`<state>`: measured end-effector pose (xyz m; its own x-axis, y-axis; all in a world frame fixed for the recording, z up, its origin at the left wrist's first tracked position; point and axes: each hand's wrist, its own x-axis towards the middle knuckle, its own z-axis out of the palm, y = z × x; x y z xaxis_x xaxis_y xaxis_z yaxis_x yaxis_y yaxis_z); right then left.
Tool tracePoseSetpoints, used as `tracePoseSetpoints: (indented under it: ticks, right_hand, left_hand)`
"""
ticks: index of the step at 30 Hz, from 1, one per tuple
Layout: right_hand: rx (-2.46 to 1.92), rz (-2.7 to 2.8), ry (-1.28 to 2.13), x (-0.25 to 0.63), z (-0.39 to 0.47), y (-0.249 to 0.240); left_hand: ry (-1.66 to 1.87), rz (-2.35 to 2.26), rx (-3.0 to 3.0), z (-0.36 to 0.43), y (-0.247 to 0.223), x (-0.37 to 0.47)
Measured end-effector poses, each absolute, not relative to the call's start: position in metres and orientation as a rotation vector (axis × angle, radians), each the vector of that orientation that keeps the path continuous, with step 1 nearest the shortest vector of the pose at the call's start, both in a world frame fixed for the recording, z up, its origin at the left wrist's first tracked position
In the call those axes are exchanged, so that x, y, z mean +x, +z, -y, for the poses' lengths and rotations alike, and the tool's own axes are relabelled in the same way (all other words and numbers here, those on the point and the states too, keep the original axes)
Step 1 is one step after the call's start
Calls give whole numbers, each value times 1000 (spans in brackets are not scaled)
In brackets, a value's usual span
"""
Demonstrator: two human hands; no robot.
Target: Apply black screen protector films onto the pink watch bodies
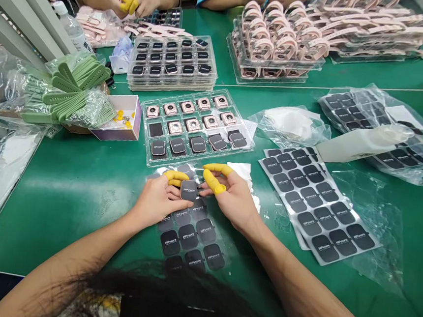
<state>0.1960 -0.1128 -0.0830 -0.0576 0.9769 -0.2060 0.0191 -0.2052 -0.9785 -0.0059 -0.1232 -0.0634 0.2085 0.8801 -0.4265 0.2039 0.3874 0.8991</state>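
From the head view, I see the left hand [162, 196] pinching a dark square watch piece [188, 190] marked HiFuture, thumb below and yellow-covered fingers behind. The right hand [236, 197] is partly spread just to the right, its thumb and forefinger in yellow covers and held apart; whether its lower fingers touch the piece, I can't tell. The piece is above the far part of a sheet of dark square stickers [188, 236] lying on the green table [83, 187].

Just beyond the hands sits a clear watch tray [193, 159], with pink-edged watches in its far and middle rows and dark HiFuture squares along the near row. Farther back is a stack of clear trays [171, 82]. On the left, green straps [75, 90] spill beside a small open box [138, 117]. Over on the right, loose sticker sheets [318, 202] lie near a pale bottle [363, 143]. At the far side, a co-worker's hands [132, 2] are together, with yellow-covered fingers
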Motion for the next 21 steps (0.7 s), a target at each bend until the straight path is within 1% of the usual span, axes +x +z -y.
tracePoseSetpoints:
  ticks: [5, 8, 12, 16, 21]
  right_hand:
    - [-1385, 1357, 1474, 188, 117, -77]
    - [-1468, 1306, 1491, 186, 116, -77]
    - [-1459, 1349, 1450, 187, 119, -78]
    - [-1503, 1255, 1499, 185, 121, -75]
    - [-1490, 1403, 1393, 185, 121, -79]
  left_hand:
    - [651, -1319, 1144, 126, -60, -5]
    - [659, -1328, 1135, 128, -59, -4]
    - [700, -1294, 1068, 129, -61, -4]
    - [726, -1299, 1056, 129, -65, -4]
    - [715, -1302, 1095, 130, -62, -3]
